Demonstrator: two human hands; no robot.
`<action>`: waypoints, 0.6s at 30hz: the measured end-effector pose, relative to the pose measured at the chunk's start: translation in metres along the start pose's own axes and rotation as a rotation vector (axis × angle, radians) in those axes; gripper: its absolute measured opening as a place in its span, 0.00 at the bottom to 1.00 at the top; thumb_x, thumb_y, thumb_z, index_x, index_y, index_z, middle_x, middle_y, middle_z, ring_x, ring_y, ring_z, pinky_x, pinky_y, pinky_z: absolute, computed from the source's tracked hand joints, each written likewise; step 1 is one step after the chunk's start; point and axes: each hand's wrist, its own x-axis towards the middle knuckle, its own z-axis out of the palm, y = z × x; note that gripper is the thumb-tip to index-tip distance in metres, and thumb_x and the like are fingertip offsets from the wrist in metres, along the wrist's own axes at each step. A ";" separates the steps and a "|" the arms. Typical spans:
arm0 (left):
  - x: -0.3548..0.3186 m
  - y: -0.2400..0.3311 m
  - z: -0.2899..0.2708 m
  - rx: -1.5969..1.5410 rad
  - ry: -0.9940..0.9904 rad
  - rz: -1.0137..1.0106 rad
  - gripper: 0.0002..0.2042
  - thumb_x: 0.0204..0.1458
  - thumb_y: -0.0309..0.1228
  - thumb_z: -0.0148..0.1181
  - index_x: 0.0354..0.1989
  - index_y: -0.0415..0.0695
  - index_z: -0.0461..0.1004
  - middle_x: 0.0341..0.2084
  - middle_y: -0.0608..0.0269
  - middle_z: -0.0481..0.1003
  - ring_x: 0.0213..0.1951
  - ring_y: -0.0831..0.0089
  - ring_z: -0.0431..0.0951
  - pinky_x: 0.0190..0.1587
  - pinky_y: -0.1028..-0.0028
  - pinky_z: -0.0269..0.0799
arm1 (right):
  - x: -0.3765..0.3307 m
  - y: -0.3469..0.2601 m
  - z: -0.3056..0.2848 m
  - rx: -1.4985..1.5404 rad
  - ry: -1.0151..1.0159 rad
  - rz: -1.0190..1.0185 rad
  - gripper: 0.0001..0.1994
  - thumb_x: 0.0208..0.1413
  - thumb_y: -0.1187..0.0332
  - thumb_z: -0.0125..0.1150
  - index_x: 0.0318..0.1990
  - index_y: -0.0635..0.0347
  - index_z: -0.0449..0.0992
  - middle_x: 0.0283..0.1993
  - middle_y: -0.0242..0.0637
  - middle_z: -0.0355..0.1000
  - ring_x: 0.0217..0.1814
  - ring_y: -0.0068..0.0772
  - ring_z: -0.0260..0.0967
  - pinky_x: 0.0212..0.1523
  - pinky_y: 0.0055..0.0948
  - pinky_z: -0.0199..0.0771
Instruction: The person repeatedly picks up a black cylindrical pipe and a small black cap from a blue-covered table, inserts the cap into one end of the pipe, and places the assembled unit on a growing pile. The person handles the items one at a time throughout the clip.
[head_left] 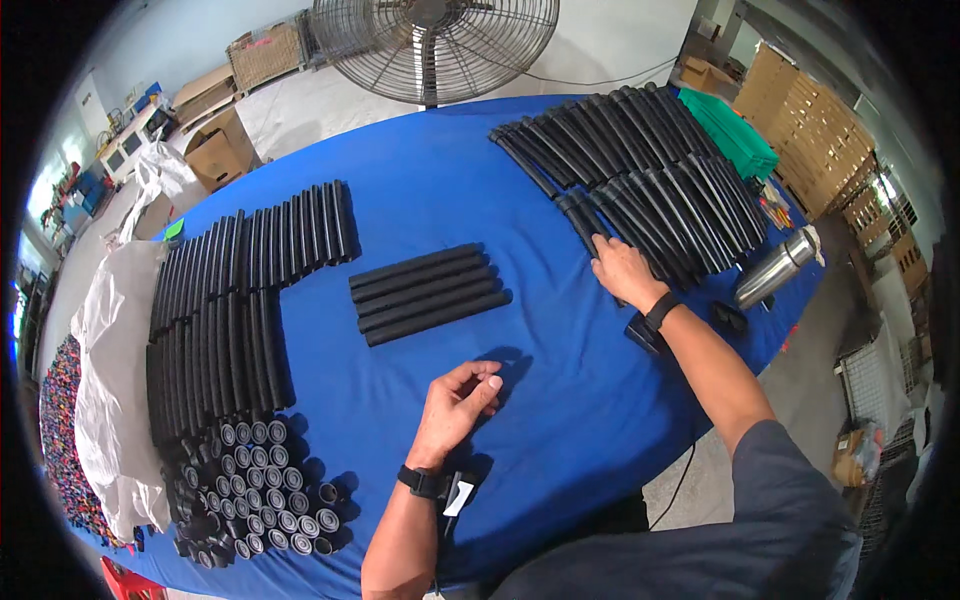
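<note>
My right hand [628, 273] reaches to the near left corner of a big batch of black tubes [640, 170] with thicker ends. Its fingers are closed around the lower end of the outermost black tube [577, 213]. Over the blue cloth, nearer to me, my left hand [458, 407] is loosely curled, thumb against the bent fingers, with nothing visible in it. Several dark foam-like tubes [430, 290] lie side by side in the middle, just beyond the left hand. Both wrists wear black bands.
More black tubes [215, 315] lie in two rows at left, above a cluster of round grey-faced black caps [265, 480]. White sheeting [115, 390] covers the left edge. A steel bottle [775, 268] and green tray [730, 135] stand at right. A large fan [430, 50] is beyond the blue-covered table [560, 400].
</note>
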 end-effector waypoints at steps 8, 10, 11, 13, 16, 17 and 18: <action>-0.002 0.001 -0.001 0.009 -0.006 -0.003 0.17 0.63 0.34 0.64 0.54 0.35 0.78 0.34 0.63 0.80 0.34 0.77 0.79 0.38 0.75 0.77 | 0.006 0.006 -0.003 0.001 0.061 0.026 0.16 0.61 0.63 0.61 0.51 0.63 0.72 0.48 0.58 0.75 0.49 0.67 0.76 0.50 0.58 0.78; -0.003 0.001 -0.002 0.010 -0.008 -0.007 0.17 0.63 0.34 0.64 0.54 0.36 0.78 0.34 0.63 0.80 0.35 0.76 0.80 0.38 0.74 0.77 | 0.005 0.010 -0.007 -0.023 0.035 0.022 0.16 0.61 0.62 0.62 0.49 0.64 0.73 0.47 0.58 0.76 0.49 0.66 0.76 0.49 0.57 0.79; -0.003 0.000 -0.002 0.005 -0.007 -0.006 0.17 0.63 0.35 0.64 0.54 0.36 0.78 0.35 0.63 0.80 0.35 0.76 0.80 0.38 0.74 0.77 | 0.004 0.012 -0.008 -0.034 0.021 0.020 0.16 0.61 0.61 0.62 0.48 0.64 0.73 0.47 0.58 0.76 0.49 0.65 0.76 0.49 0.57 0.79; -0.001 -0.001 -0.001 -0.005 -0.011 0.000 0.17 0.63 0.35 0.64 0.54 0.36 0.78 0.35 0.63 0.80 0.35 0.76 0.80 0.38 0.74 0.77 | 0.004 0.012 -0.011 -0.081 0.031 0.016 0.16 0.61 0.60 0.62 0.47 0.64 0.74 0.45 0.56 0.77 0.48 0.63 0.77 0.48 0.56 0.79; -0.002 -0.002 -0.002 -0.012 -0.010 0.002 0.17 0.63 0.35 0.64 0.54 0.36 0.78 0.35 0.63 0.80 0.34 0.76 0.80 0.38 0.74 0.77 | 0.002 0.019 -0.011 -0.081 0.071 0.028 0.16 0.61 0.59 0.62 0.45 0.64 0.74 0.44 0.54 0.77 0.47 0.61 0.77 0.47 0.55 0.79; -0.002 -0.002 -0.002 -0.009 -0.007 0.001 0.17 0.63 0.35 0.64 0.54 0.36 0.78 0.35 0.63 0.80 0.34 0.76 0.80 0.38 0.74 0.77 | 0.001 0.024 -0.011 -0.068 0.089 0.035 0.15 0.61 0.59 0.62 0.45 0.63 0.75 0.44 0.53 0.77 0.46 0.60 0.77 0.47 0.55 0.79; -0.002 -0.002 -0.001 -0.006 -0.004 -0.003 0.17 0.63 0.35 0.64 0.54 0.36 0.78 0.35 0.63 0.80 0.34 0.76 0.80 0.38 0.74 0.77 | 0.001 0.034 -0.011 -0.052 0.162 0.040 0.14 0.61 0.60 0.62 0.45 0.63 0.75 0.44 0.52 0.77 0.46 0.60 0.77 0.46 0.55 0.79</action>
